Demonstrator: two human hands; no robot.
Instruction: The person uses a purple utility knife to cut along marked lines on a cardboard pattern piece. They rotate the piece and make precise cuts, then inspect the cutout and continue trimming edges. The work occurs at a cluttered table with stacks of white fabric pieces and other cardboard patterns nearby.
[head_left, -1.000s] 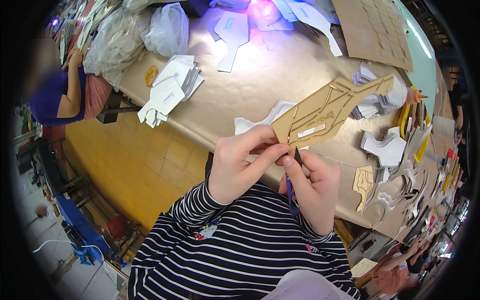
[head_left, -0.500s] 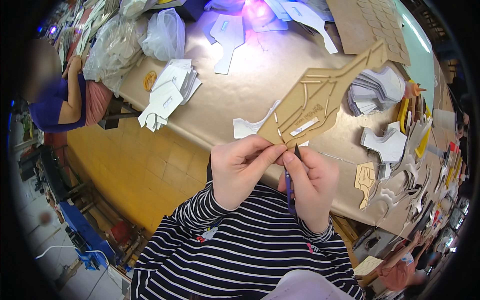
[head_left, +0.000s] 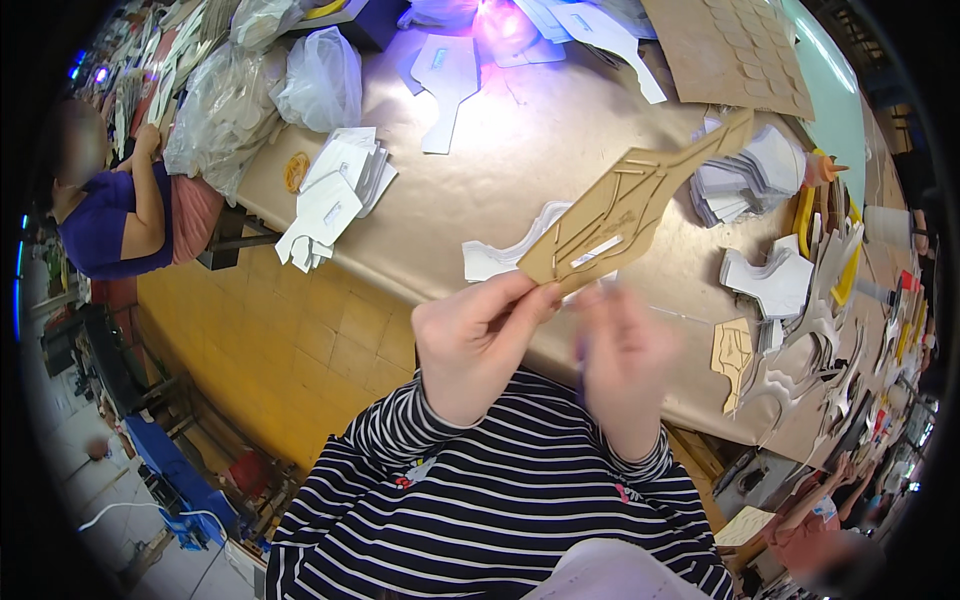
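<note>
My left hand [head_left: 472, 345] is closed, pinching the lower corner of a tan cardboard template [head_left: 610, 215] between thumb and fingers. Grooved slots, a white strip and a long narrow arm mark this template, which is raised above the table and tilted. Close by its lower edge, my right hand [head_left: 630, 355] is smeared by motion. A blurred bit of the purple utility knife [head_left: 581, 352] shows along that hand's inner side; its dark blade cannot be made out now. Behind the template lies a curved white cut piece [head_left: 500, 252].
The gold-toned table [head_left: 420, 230] carries stacked white pieces [head_left: 335, 190], rubber bands [head_left: 296, 172] and a grey-white stack [head_left: 750, 175]. At right lie a small tan template [head_left: 732, 355] and curved offcuts [head_left: 790, 385]. Plastic bags [head_left: 320, 80] stand at the back left, near a seated person [head_left: 125, 220].
The template has turned more edge-on, its far arm dropping lower. My right hand has come away from the template's corner and is moving fast; the knife, sharp before, is now blurred.
</note>
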